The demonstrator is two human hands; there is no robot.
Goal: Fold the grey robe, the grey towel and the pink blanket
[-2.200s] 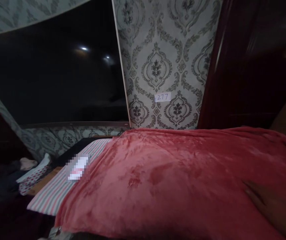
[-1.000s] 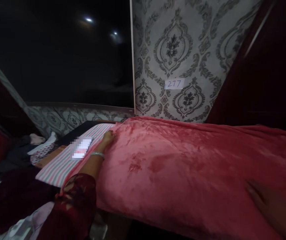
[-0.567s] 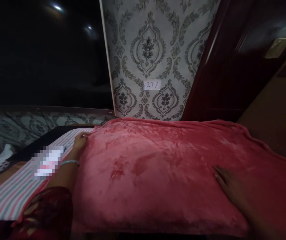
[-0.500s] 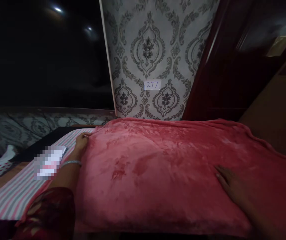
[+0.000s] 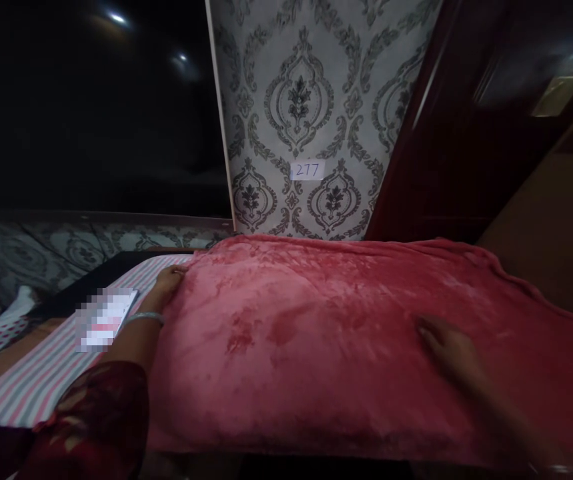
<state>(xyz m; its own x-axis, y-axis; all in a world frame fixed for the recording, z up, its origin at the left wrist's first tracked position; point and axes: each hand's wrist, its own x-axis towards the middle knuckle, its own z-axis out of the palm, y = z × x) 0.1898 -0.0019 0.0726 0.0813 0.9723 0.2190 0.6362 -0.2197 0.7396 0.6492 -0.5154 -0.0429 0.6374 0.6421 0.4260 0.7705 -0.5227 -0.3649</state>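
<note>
A plush red-pink blanket [image 5: 316, 347] lies spread across a flat surface, with darker brushed patches in its pile. My left hand [image 5: 172, 279] is at the blanket's left edge, its fingers closed on the cloth there. Over the right part of the blanket is my right hand [image 5: 449, 347], palm down with its fingers apart. That hand is somewhat blurred, and it holds nothing that I can see.
A striped cloth [image 5: 31, 380] lies left of the blanket, with a blurred-out flat item [image 5: 106, 323] on it. Behind stand a large dark screen [image 5: 91, 120], patterned wallpaper with a paper label [image 5: 307, 170] reading 277, and a dark red door [image 5: 446, 173]. A brown box-like panel [image 5: 556, 220] is at right.
My right hand has slid a little left over the blanket, its fingers a bit more bent. My left hand stays at the left edge. The view has shifted slightly.
</note>
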